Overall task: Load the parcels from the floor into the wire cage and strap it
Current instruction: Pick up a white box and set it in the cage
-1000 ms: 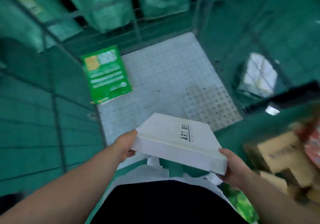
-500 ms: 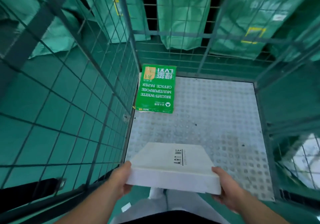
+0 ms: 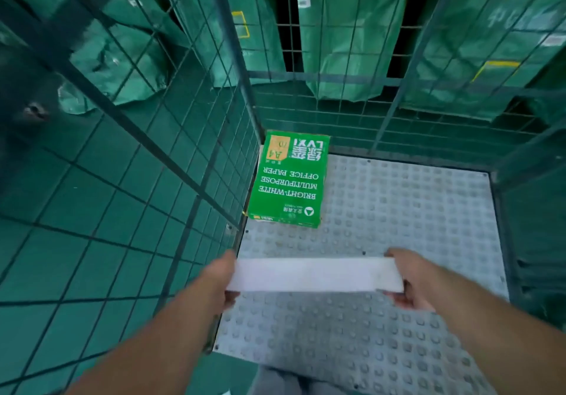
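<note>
Holding a flat white parcel (image 3: 315,274) by its two short ends, the left hand (image 3: 219,278) and right hand (image 3: 412,281) keep it level above the studded grey floor plate (image 3: 398,211) of the wire cage (image 3: 196,137); only the parcel's near edge face shows. Left fingers (image 3: 230,298) curl under the left end with the thumb on top, and right fingers (image 3: 401,303) close likewise on the right end. A green ream of office paper (image 3: 288,180) lies flat in the cage's far left corner, touching the left mesh wall, well apart from the held parcel. Green sacks (image 3: 343,42) hang behind the rear mesh
</note>
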The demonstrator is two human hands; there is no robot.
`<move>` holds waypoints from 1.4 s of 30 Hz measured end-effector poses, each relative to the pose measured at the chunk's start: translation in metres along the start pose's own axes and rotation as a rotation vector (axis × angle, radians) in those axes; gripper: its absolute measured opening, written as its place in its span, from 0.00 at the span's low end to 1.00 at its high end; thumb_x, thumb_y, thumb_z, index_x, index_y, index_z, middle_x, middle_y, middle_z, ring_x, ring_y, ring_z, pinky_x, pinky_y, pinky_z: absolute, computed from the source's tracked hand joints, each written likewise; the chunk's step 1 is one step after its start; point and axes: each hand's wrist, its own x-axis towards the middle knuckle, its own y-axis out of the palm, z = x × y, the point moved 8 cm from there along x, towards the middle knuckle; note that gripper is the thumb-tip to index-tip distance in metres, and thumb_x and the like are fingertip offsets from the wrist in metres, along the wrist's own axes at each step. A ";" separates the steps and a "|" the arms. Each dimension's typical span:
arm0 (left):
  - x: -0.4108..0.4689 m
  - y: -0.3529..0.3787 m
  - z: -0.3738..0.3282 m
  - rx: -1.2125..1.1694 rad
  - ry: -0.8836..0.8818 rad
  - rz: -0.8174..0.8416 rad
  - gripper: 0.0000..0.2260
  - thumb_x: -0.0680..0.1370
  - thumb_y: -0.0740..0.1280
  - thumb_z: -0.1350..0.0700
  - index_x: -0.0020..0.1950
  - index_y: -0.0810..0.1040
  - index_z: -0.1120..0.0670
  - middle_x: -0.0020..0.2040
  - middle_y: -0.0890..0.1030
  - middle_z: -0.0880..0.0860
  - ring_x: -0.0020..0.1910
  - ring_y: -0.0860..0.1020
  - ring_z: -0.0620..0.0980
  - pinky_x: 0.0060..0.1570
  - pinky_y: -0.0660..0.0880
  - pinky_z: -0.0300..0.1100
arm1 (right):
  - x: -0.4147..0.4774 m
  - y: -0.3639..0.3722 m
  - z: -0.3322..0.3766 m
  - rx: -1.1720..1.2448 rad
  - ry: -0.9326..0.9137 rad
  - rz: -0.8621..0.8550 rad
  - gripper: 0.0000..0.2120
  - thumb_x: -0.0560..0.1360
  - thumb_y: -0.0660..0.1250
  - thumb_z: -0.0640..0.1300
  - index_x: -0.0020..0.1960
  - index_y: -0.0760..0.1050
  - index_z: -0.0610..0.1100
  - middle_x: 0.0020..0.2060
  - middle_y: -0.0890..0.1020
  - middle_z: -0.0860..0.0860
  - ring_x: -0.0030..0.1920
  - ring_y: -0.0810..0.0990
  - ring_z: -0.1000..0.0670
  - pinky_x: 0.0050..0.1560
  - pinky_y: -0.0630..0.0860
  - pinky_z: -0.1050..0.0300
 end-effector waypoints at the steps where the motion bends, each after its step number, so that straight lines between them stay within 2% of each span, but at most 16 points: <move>1: -0.002 0.005 -0.026 0.007 0.029 0.001 0.16 0.85 0.61 0.44 0.52 0.74 0.58 0.51 0.80 0.59 0.54 0.80 0.57 0.61 0.79 0.52 | -0.003 0.000 0.029 0.017 -0.046 0.001 0.19 0.81 0.60 0.56 0.49 0.79 0.42 0.35 0.84 0.43 0.35 0.81 0.44 0.34 0.72 0.57; 4: -0.006 0.016 -0.108 -0.040 0.200 0.018 0.14 0.85 0.59 0.46 0.55 0.74 0.56 0.50 0.80 0.57 0.49 0.80 0.54 0.55 0.81 0.49 | -0.017 0.007 0.108 0.142 -0.213 0.007 0.16 0.82 0.59 0.56 0.53 0.77 0.45 0.43 0.85 0.45 0.41 0.82 0.45 0.37 0.74 0.56; 6: 0.004 0.021 -0.149 -0.140 0.302 0.017 0.15 0.83 0.62 0.45 0.61 0.74 0.56 0.55 0.80 0.57 0.52 0.81 0.55 0.56 0.82 0.52 | -0.023 0.011 0.144 0.287 -0.329 0.003 0.13 0.82 0.62 0.55 0.55 0.77 0.47 0.46 0.84 0.47 0.44 0.82 0.46 0.41 0.77 0.53; 9: 0.036 0.032 -0.171 -0.303 0.359 0.094 0.12 0.81 0.67 0.47 0.60 0.75 0.53 0.55 0.80 0.54 0.50 0.80 0.53 0.53 0.81 0.48 | -0.006 0.024 0.167 0.446 -0.438 -0.002 0.09 0.81 0.65 0.55 0.56 0.76 0.50 0.52 0.83 0.51 0.52 0.82 0.47 0.54 0.81 0.46; 11: 0.075 0.049 -0.160 -0.377 0.302 0.193 0.08 0.81 0.69 0.49 0.57 0.78 0.52 0.54 0.80 0.53 0.46 0.79 0.52 0.47 0.78 0.46 | 0.029 0.038 0.165 0.472 -0.445 -0.025 0.09 0.82 0.65 0.55 0.58 0.75 0.53 0.54 0.81 0.53 0.54 0.81 0.48 0.55 0.79 0.49; 14: 0.164 0.079 -0.126 -0.411 0.202 0.275 0.07 0.82 0.69 0.52 0.55 0.79 0.55 0.50 0.79 0.55 0.48 0.77 0.55 0.50 0.76 0.48 | 0.116 0.073 0.141 0.477 -0.381 -0.033 0.10 0.83 0.62 0.56 0.61 0.72 0.54 0.53 0.79 0.54 0.51 0.82 0.47 0.59 0.76 0.48; 17: 0.256 0.107 -0.084 -0.416 0.114 0.262 0.11 0.81 0.70 0.50 0.59 0.80 0.55 0.54 0.79 0.55 0.50 0.78 0.55 0.57 0.76 0.50 | 0.211 0.107 0.102 0.496 -0.264 -0.041 0.11 0.84 0.62 0.56 0.63 0.70 0.53 0.51 0.78 0.54 0.48 0.82 0.44 0.58 0.76 0.46; 21: 0.351 0.135 -0.025 -0.373 -0.016 0.179 0.13 0.81 0.69 0.47 0.62 0.80 0.53 0.61 0.80 0.53 0.53 0.80 0.55 0.54 0.76 0.50 | 0.311 0.143 0.050 0.477 -0.122 -0.037 0.11 0.83 0.64 0.55 0.63 0.71 0.54 0.56 0.80 0.50 0.45 0.83 0.44 0.46 0.78 0.49; 23: 0.391 0.147 0.000 -0.381 -0.049 0.157 0.13 0.82 0.68 0.48 0.61 0.79 0.54 0.61 0.80 0.54 0.55 0.80 0.55 0.56 0.77 0.50 | 0.352 0.151 0.033 0.461 -0.112 -0.066 0.10 0.84 0.62 0.54 0.63 0.71 0.53 0.56 0.80 0.49 0.45 0.83 0.44 0.46 0.78 0.51; 27: 0.427 0.164 0.014 -0.524 -0.053 0.164 0.12 0.83 0.67 0.49 0.60 0.79 0.57 0.59 0.83 0.56 0.59 0.81 0.54 0.64 0.76 0.50 | 0.389 0.164 0.024 0.480 -0.144 -0.092 0.10 0.86 0.59 0.51 0.64 0.71 0.48 0.52 0.80 0.49 0.45 0.81 0.47 0.53 0.78 0.48; 30: 0.435 0.174 0.004 -0.582 -0.016 0.137 0.13 0.83 0.65 0.49 0.62 0.78 0.57 0.59 0.84 0.55 0.57 0.82 0.52 0.62 0.78 0.49 | 0.395 0.168 0.034 0.457 -0.190 -0.190 0.11 0.86 0.58 0.47 0.66 0.72 0.46 0.59 0.78 0.46 0.53 0.80 0.44 0.54 0.80 0.45; 32: 0.437 0.178 -0.010 -0.606 0.019 0.098 0.14 0.83 0.66 0.49 0.64 0.78 0.56 0.59 0.84 0.54 0.55 0.83 0.51 0.59 0.80 0.48 | 0.393 0.170 0.054 0.401 -0.257 -0.274 0.14 0.86 0.57 0.49 0.67 0.72 0.45 0.56 0.78 0.46 0.51 0.79 0.44 0.56 0.81 0.42; 34: 0.438 0.180 -0.037 -0.642 0.074 0.080 0.16 0.82 0.68 0.47 0.64 0.79 0.55 0.57 0.85 0.54 0.54 0.85 0.52 0.59 0.81 0.48 | 0.385 0.173 0.095 0.348 -0.388 -0.308 0.18 0.84 0.58 0.54 0.66 0.74 0.45 0.51 0.80 0.48 0.47 0.80 0.46 0.55 0.82 0.44; 36: 0.437 0.179 -0.076 -0.686 0.132 0.103 0.17 0.81 0.69 0.46 0.63 0.79 0.56 0.55 0.86 0.55 0.52 0.86 0.53 0.57 0.82 0.50 | 0.378 0.182 0.141 0.352 -0.468 -0.232 0.16 0.83 0.61 0.54 0.64 0.75 0.45 0.51 0.81 0.50 0.46 0.82 0.50 0.53 0.84 0.49; 40: 0.429 0.179 -0.123 -0.710 0.119 0.210 0.15 0.80 0.71 0.51 0.62 0.79 0.58 0.56 0.85 0.56 0.54 0.84 0.56 0.55 0.81 0.54 | 0.371 0.186 0.181 0.322 -0.354 0.031 0.06 0.81 0.68 0.46 0.56 0.76 0.46 0.59 0.81 0.46 0.55 0.83 0.46 0.60 0.82 0.49; 42: 0.427 0.174 -0.117 -0.622 0.113 0.260 0.19 0.79 0.71 0.50 0.67 0.77 0.58 0.63 0.82 0.55 0.60 0.80 0.54 0.60 0.79 0.53 | 0.360 0.180 0.169 0.259 -0.346 0.097 0.09 0.82 0.67 0.48 0.61 0.76 0.48 0.61 0.80 0.50 0.58 0.82 0.45 0.63 0.79 0.45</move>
